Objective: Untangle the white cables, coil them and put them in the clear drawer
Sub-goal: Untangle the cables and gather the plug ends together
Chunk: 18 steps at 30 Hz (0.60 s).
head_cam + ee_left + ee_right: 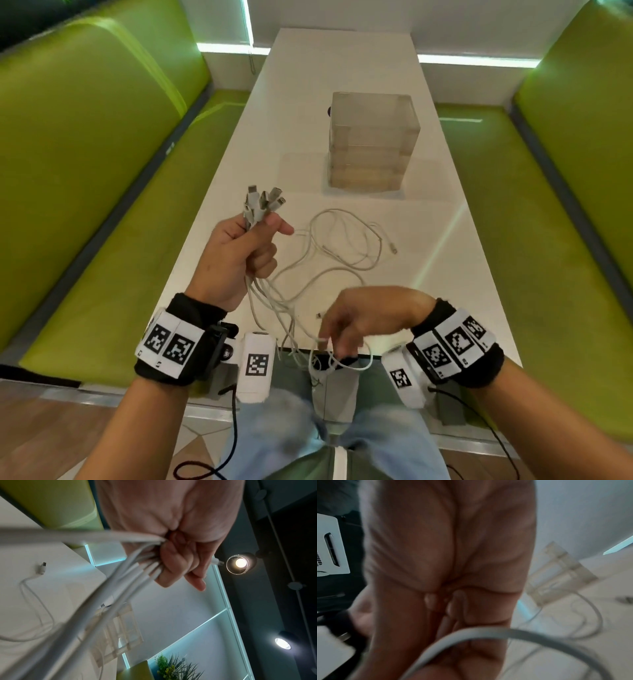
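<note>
The right hand (359,318) pinches one loop at the table's (455,260) near edge; the left hand (236,260) grips the white cables (329,270) by their plugs. Pulling hard may tighten the tangle. The clear drawer (371,140) waits mid-table.

1. Left hand (236,260): bare, with a black wristband (178,346) at 7 o'clock carrying white tags printed with black square codes.
2. Right hand (363,318): bare too, with a matching black band (459,349) at 4 o'clock.
3. White camera pods (257,366) sit under both wrists, trailing thin black cables (234,431).
4. Light blue jeans (274,442) below.
</note>
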Tool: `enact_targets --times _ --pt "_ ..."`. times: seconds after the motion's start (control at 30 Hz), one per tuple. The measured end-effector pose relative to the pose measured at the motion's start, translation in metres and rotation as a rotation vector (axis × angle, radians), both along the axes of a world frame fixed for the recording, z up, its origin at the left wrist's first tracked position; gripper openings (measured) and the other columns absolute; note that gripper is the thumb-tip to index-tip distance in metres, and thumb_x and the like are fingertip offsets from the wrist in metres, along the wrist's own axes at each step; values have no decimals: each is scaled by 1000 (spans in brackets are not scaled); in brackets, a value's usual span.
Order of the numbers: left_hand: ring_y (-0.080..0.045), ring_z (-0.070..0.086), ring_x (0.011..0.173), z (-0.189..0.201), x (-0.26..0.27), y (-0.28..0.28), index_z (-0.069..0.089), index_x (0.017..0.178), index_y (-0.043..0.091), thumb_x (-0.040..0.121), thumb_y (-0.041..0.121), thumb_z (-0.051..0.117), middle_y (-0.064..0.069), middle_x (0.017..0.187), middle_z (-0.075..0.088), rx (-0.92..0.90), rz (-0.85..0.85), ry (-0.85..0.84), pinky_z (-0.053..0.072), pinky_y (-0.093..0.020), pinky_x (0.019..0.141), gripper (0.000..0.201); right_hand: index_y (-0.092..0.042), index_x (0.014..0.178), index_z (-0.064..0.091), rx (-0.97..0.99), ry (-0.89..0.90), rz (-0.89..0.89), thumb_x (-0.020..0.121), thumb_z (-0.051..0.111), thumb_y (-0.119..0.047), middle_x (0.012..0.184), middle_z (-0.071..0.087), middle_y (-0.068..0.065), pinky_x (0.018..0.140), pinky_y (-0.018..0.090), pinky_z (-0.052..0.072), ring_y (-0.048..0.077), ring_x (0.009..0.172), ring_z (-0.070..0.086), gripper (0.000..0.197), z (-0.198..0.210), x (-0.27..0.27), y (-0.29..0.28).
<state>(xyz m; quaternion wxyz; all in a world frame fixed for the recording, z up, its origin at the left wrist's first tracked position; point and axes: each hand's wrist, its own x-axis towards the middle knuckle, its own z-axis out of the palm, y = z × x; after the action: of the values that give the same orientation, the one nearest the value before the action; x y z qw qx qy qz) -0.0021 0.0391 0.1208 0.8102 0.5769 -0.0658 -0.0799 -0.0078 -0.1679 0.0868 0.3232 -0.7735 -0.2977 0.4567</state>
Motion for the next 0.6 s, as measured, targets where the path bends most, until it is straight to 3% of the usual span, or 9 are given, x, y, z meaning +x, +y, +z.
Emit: enact_targets --times 0.07,0.17,0.23,0.3,0.37,0.43,0.5,0.6 --pt "-4 18 38 0 2 2 70 70 14 89 22 62 2 52 13 0 19 2 19 -15 40 23 -7 111 67 29 123 70 84 66 -5 79 66 4 65 14 45 8 67 58 27 -8 -13 5" --pt "-4 18 38 -3 1 -1 70 70 14 80 30 63 8 48 19 25 10 0 19 -16 40 20 -18 121 62 71 31 39 85 67 -14 86 70 1 75 15 45 8 78 61 36 -19 -18 6" --pt "-5 18 39 -7 1 -2 71 72 13 87 26 63 10 47 23 39 11 2 19 -17 40 21 -22 128 53 133 7 -197 88 64 -20 82 69 -3 75 20 48 9 76 63 41 -23 -14 2" --pt "-5 19 39 -8 2 -1 70 73 13 90 21 58 9 48 22 36 19 1 19 -16 40 23 -20 118 55 220 -39 -562 95 55 -22 69 65 -1 67 27 49 11 65 61 23 -28 -10 -5" --pt "-4 19 39 -8 2 0 70 73 13 90 23 60 7 50 18 27 26 -1 19 -16 41 23 -17 104 62 144 -226 -783 96 51 -26 65 60 1 60 23 46 11 59 55 16 -35 -5 -14" --pt "-4 18 39 -8 3 0 70 72 14 83 29 63 8 49 20 20 25 -4 19 -16 40 20 -18 102 64 -57 -385 -776 92 57 -30 79 59 2 65 20 42 11 69 54 18 -47 -3 -23" --pt "-5 18 39 -8 2 -2 70 73 13 79 32 63 11 47 23 19 15 -6 19 -17 41 21 -17 108 65 -207 -409 -686 87 64 -30 95 54 1 77 24 44 15 85 55 25 -58 -5 -26" --pt "-5 18 39 -9 2 -4 70 73 13 87 27 63 11 47 24 29 14 -5 18 -18 41 21 -15 104 65 -189 -345 -691 84 68 -22 98 60 2 81 27 46 17 90 58 22 -65 -13 -24"
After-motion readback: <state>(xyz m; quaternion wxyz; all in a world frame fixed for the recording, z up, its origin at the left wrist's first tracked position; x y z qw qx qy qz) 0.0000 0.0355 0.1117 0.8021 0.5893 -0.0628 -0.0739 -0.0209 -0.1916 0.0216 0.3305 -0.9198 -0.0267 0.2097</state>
